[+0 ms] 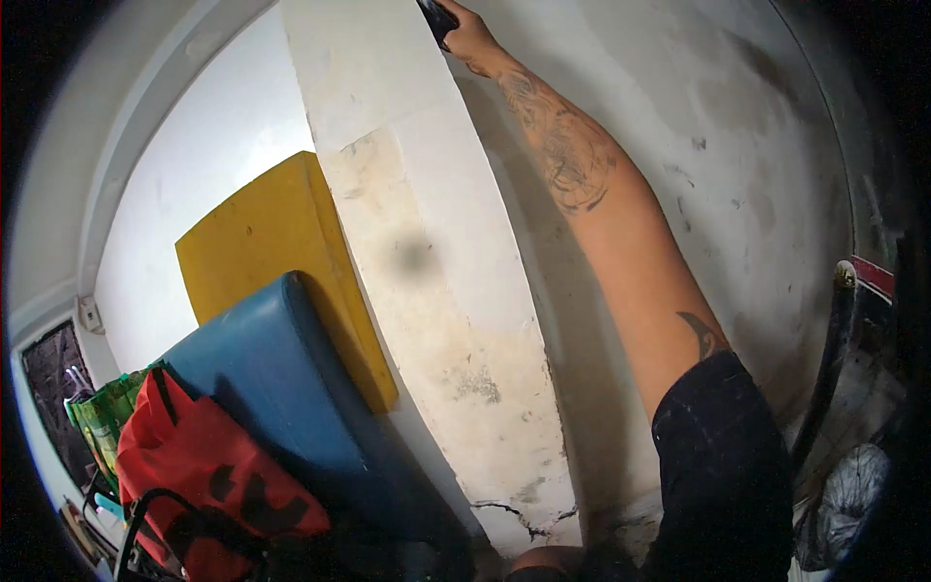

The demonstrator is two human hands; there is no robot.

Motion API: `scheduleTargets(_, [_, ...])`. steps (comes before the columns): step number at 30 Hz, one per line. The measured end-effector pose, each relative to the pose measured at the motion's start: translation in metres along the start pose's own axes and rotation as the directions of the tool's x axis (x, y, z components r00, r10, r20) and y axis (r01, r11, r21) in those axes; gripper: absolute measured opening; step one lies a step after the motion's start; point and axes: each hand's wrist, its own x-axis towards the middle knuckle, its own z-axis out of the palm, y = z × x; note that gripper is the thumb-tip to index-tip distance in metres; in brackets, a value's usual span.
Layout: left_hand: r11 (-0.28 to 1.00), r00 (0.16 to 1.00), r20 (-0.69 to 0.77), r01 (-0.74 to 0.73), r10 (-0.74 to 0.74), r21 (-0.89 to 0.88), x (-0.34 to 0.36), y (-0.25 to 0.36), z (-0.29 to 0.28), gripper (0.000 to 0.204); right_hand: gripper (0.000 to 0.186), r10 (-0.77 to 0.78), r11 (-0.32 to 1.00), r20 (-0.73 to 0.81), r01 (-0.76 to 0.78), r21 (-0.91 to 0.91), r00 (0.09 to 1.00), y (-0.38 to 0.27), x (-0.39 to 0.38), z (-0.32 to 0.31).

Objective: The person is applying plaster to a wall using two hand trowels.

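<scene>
- Right hand (473, 45) is up at the top of the view, fingers clamped on a black thing (441, 21). Fingertips hidden; can't judge how much grip there is.
- Black thing sits by the right edge of the pillar (451, 291), high up, partly cut off by the frame. Can't tell if it touches the pillar.
- Left hand: don't see it, so can't tell how its fingers are.
- Drop risk: arm is raised and looks near full reach. A tired or one-sided grip could let the black thing slip.
- Scuff risk: thing and knuckles are close to the pillar edge. A small swing could chip paint or scrape skin.
- Plaster risk: crack (514, 511) across the pillar's foot. Hard pushing might shed bits.
- Topple risk: yellow board (252, 228) and blue pad (262, 359) tilt left of the pillar. A bump could slide either toward the red bag (204, 466).
</scene>
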Motion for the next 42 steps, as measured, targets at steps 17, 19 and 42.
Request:
scheduleTargets(17, [0.985, 0.996, -0.071, -0.045, 0.057, 0.167, -0.062, 0.017, 0.066, 0.036, 0.069, 0.214, 0.969, 0.096, -0.199, -0.148, 0.972, -0.081, -0.116, -0.017])
scheduleTargets(19, [0.983, 0.994, -0.098, -0.026, 0.044, 0.180, -0.065, 0.017, 0.070, 0.035, 0.068, 0.145, 0.968, 0.123, -0.115, -0.224, 0.982, -0.081, -0.136, -0.016])
scheduleTargets(42, [0.987, 0.993, 0.049, -0.109, 0.104, 0.117, 0.020, -0.006, -0.033, 0.035, 0.062, 0.455, 0.876, 0.067, -0.433, -0.212, 0.888, -0.226, -0.392, -0.021])
